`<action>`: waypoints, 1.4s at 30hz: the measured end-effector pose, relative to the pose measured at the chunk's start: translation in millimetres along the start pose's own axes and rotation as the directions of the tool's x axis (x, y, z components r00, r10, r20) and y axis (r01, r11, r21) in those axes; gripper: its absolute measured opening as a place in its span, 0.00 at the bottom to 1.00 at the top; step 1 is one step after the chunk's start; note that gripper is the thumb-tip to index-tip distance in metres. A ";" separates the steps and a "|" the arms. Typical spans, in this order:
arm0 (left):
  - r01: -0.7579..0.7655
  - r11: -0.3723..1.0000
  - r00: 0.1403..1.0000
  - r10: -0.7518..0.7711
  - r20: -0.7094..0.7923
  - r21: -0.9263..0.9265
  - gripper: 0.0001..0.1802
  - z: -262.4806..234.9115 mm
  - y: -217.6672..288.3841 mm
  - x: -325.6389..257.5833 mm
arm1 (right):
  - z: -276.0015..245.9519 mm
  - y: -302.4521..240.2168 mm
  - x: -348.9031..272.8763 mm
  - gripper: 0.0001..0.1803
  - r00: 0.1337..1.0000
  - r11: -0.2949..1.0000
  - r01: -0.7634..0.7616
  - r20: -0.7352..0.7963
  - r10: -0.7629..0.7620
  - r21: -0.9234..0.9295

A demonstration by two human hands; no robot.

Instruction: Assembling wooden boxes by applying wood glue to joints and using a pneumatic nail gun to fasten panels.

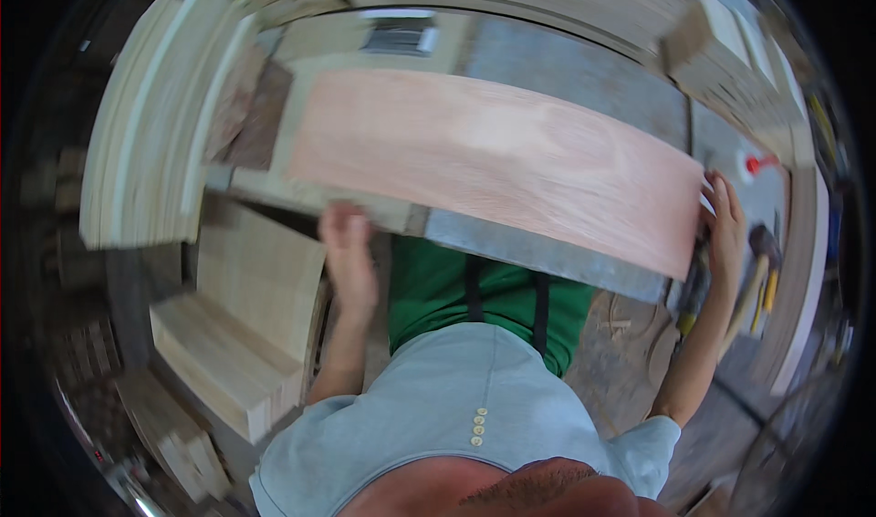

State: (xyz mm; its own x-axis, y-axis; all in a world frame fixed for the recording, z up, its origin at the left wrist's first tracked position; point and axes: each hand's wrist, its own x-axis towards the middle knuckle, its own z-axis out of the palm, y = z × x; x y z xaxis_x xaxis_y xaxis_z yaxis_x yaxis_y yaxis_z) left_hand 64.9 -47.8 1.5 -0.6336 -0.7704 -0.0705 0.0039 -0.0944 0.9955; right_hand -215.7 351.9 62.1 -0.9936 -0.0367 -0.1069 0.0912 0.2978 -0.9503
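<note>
A long, thin wooden panel [502,152] with a pinkish face lies across the work surface in front of me. My right hand [724,211] is at the panel's right end, its stretched fingers touching the short edge. Just off the near left corner of the panel is my left hand [349,252], smeared by motion and apart from the panel. Its fingers are too blurred to read. Under the panel are a grey metal table top [566,56] and, at the left, a pale board [315,38] with a dark, rectangular metal-looking piece [399,33] at its far side.
Stacked pale boards stand at the left [151,125], with more wood stacked at the far right [730,56]. A wooden box-like piece [228,353] sits left of my legs. Hammers [765,243] and a red-tipped item [756,164] lie beyond my right hand.
</note>
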 end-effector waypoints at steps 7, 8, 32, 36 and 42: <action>0.434 0.867 0.837 -0.288 0.466 -0.244 0.36 62.1 -1.7 -53.3 | 5.8 3.6 17.7 0.23 0.981 0.990 -0.137 0.144 0.131 0.029; 0.431 0.867 0.836 -0.278 0.473 -0.252 0.36 65.0 -2.4 -57.8 | 1.6 5.9 9.8 0.23 0.982 0.990 -0.138 0.136 0.133 0.026; 0.190 0.900 0.957 -0.081 0.278 -0.393 0.39 79.2 32.1 -71.1 | 1.2 2.1 -129.0 0.21 0.967 0.945 0.058 0.218 -0.134 0.322; -0.100 0.951 0.978 0.148 0.147 -0.292 0.37 47.3 72.2 13.1 | 19.3 1.6 -113.4 0.27 0.943 0.894 0.071 0.262 -0.205 0.443; -0.219 0.972 0.834 0.233 0.501 -0.088 0.39 23.5 167.6 137.5 | 13.3 -11.8 -91.7 0.31 0.943 0.732 0.225 0.046 -0.331 0.644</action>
State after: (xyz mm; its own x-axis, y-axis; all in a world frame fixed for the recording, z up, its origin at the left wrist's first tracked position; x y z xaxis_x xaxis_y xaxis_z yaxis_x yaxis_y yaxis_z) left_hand -39.8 -154.8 160.2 -0.9146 -0.3487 0.2045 0.2105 0.0211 0.9774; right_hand -124.8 339.1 79.3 -0.9636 -0.1773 0.2001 -0.1140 -0.4043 -0.9075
